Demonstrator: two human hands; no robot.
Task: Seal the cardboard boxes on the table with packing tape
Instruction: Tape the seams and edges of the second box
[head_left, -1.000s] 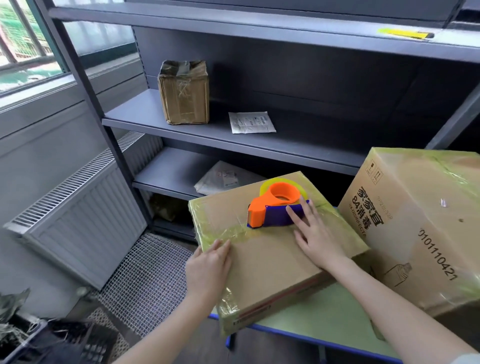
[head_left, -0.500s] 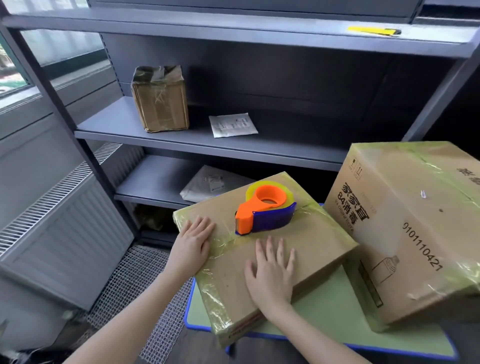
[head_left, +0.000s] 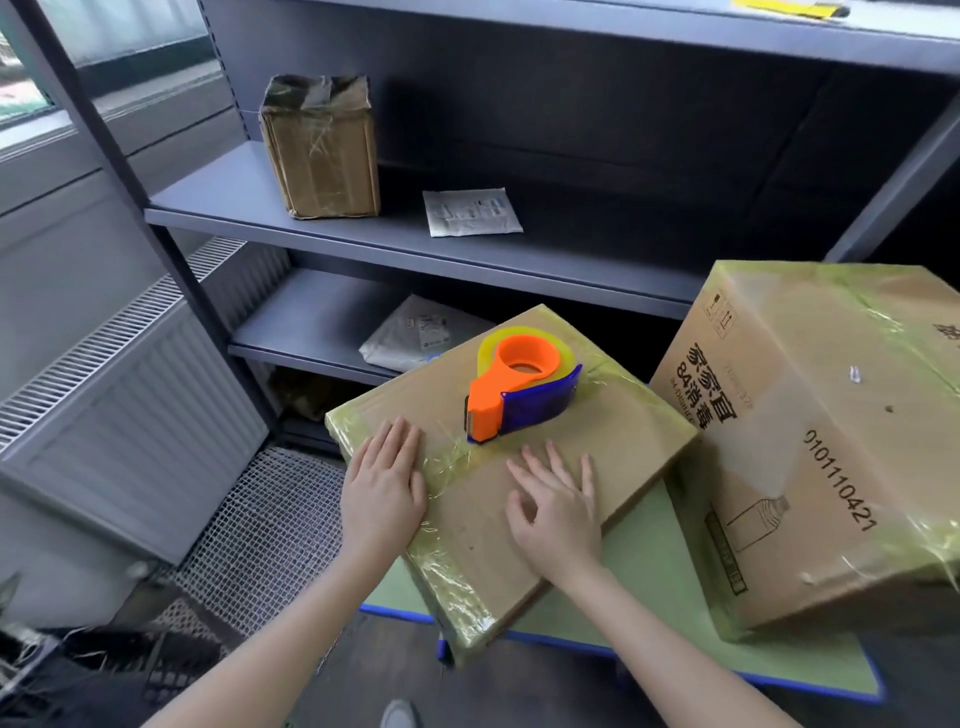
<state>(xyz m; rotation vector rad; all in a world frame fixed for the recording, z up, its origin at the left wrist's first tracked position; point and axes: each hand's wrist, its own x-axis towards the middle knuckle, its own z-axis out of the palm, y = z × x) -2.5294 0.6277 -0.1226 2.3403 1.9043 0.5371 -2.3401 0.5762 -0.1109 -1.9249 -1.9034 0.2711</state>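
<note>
Both hands lie flat with fingers straight, the left hand (head_left: 382, 483) and right hand (head_left: 558, 506) pressing the taped top of the flat cardboard box (head_left: 613, 447) on the green table (head_left: 639, 582), where the orange tape dispenser (head_left: 519, 389) sits beside the larger box (head_left: 831, 441).

Your desk (head_left: 649, 582), green-topped with a blue edge, carries two tape-wrapped cardboard boxes: a flat box (head_left: 613, 447) overhanging its near-left corner, and a large printed box (head_left: 831, 441) just beside it on the right.
</note>
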